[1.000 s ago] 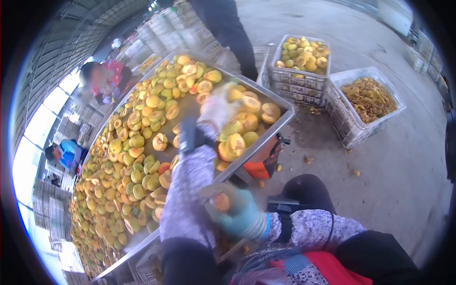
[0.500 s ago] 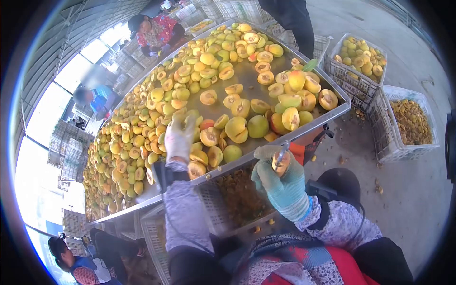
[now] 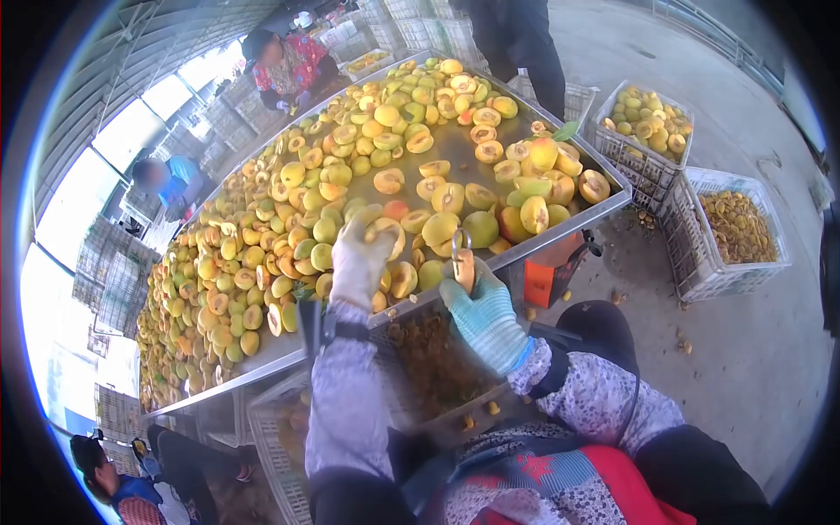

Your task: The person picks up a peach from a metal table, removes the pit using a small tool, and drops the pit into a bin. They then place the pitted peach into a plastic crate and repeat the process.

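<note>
Halved yellow peaches (image 3: 447, 198), several with brown pit hollows showing, cover a metal-rimmed table (image 3: 560, 229). My left hand (image 3: 360, 262), in a white glove, is closed on a peach half (image 3: 387, 234) over the near edge of the heap. In a teal glove, my right hand (image 3: 486, 320) grips the wooden handle of a pitting tool (image 3: 462, 267). The tool's metal loop points up, close to the peaches by the rim. A gap separates the loop from the peach half in my left hand.
Below the rim sits a crate of dark scraps (image 3: 437, 359). On the floor at right stand a crate of peaches (image 3: 604, 144) and a crate of pits (image 3: 678, 219). Co-workers are at the far side (image 3: 293, 70), left (image 3: 179, 184) and lower left (image 3: 131, 490).
My left hand has moved slightly right and closed on a peach half. My right hand has come left, nearer to it, and the pitting tool's loop now stands more upright.
</note>
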A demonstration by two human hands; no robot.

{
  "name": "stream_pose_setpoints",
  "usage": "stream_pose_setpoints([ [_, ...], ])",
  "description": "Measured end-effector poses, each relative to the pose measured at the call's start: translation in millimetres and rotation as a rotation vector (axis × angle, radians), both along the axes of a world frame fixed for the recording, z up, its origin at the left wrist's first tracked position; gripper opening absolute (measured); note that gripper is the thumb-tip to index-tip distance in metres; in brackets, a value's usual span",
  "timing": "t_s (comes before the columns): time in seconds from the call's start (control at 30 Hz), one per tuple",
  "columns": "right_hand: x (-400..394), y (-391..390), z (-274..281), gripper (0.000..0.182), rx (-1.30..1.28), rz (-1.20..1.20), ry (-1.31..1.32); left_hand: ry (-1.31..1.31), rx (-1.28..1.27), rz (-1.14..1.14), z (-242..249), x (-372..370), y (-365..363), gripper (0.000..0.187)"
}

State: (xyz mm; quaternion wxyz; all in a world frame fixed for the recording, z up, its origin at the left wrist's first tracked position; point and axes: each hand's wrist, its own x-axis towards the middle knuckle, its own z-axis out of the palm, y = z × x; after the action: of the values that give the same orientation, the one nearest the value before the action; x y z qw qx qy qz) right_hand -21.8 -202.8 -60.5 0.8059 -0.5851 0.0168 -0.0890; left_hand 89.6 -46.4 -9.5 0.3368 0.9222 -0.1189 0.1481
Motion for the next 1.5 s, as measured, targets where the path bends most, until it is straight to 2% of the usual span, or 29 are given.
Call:
stream_pose_setpoints([
  [0.1,11.6,13.9,18.2,0.027,-0.016,-0.011,-0.015,0.174,-0.81,-0.175,4.4,-46.2,4.2,0.031],
  [0.17,14.0,25.2,27.3,0.033,-0.095,0.145,0.085,0.238,-1.026,-0.122,-1.4,-71.3,0.7,0.029],
  [0.2,26.6,38.5,1.2,0.035,-0.136,0.136,-0.018,0.214,-0.951,-0.113,6.2,-88.0,-3.8,0.03],
  [0.23,27.1,40.7,-0.9,0.035,-0.136,0.143,-0.016,0.079,-0.761,-0.145,0.2,-100.4,-1.1,0.034],
  [0.3,30.4,36.3,-4.4,0.034,-0.39,0.052,-0.087,0.422,-1.228,-0.185,-19.1,-91.1,11.1,0.038],
  [0.43,28.9,31.3,-9.1,0.032,-0.578,0.056,-0.273,0.506,-1.235,-0.194,-31.5,-93.1,21.3,0.042],
  [0.5,31.2,29.2,-5.0,0.031,-0.497,0.051,-0.3,0.591,-1.428,-0.241,-23.4,-93.9,18.6,0.04],
  [0.57,31.2,26.0,-1.8,0.03,-0.421,0.066,-0.313,0.614,-1.459,-0.294,-24.3,-94.6,20.4,0.041],
  [0.63,35.3,24.8,3.4,0.026,-0.395,-0.007,-0.398,0.317,-1.419,-0.296,-28.4,-96.3,22.7,0.04],
  [0.67,32.2,20.8,10.2,0.022,-0.506,-0.018,-0.298,0.319,-1.418,-0.274,-27.0,-96.6,25.6,0.04],
  [0.77,18.6,20.7,3.2,0.025,-0.763,0.067,-0.382,0.371,-1.836,-0.304,-18.3,-92.4,30.4,0.042],
  [0.83,13.3,27.0,-9.7,0.027,-0.825,0.149,-0.352,0.386,-1.863,-0.319,-33.0,-87.6,32.4,0.045],
  [0.9,11.3,32.6,-15.8,0.03,-0.881,0.231,-0.317,-0.04,-1.359,-0.143,-49.0,-88.0,23.2,0.043],
  [0.93,11.8,35.0,-16.4,0.03,-0.856,0.243,-0.289,-0.323,-0.773,-0.037,-54.8,-89.0,13.6,0.045],
  [0.97,12.3,37.4,-16.3,0.031,-0.831,0.255,-0.263,-0.321,-0.771,-0.038,-54.0,-88.6,15.7,0.045],
  [1.03,8.3,41.2,-12.4,0.031,-0.835,0.255,-0.249,0.155,-1.626,-0.059,-31.0,-89.6,14.2,0.041],
  [1.2,3.2,47.5,-9.4,0.033,-0.822,0.28,-0.182,0.115,-1.507,-0.024,-19.5,-98.3,4.4,0.045],
  [1.3,2.0,51.3,-12.1,0.036,-0.705,0.261,-0.223,0.108,-1.484,-0.032,-20.6,-98.0,6.1,0.047],
  [1.47,-4.3,53.6,-4.0,0.039,-0.684,0.293,-0.063,0.075,-1.417,-0.009,-18.0,-102.6,-1.4,0.048],
  [1.5,-3.9,55.2,-5.5,0.039,-0.684,0.293,-0.061,0.061,-1.313,0.018,-14.6,-105.0,-3.6,0.048],
])
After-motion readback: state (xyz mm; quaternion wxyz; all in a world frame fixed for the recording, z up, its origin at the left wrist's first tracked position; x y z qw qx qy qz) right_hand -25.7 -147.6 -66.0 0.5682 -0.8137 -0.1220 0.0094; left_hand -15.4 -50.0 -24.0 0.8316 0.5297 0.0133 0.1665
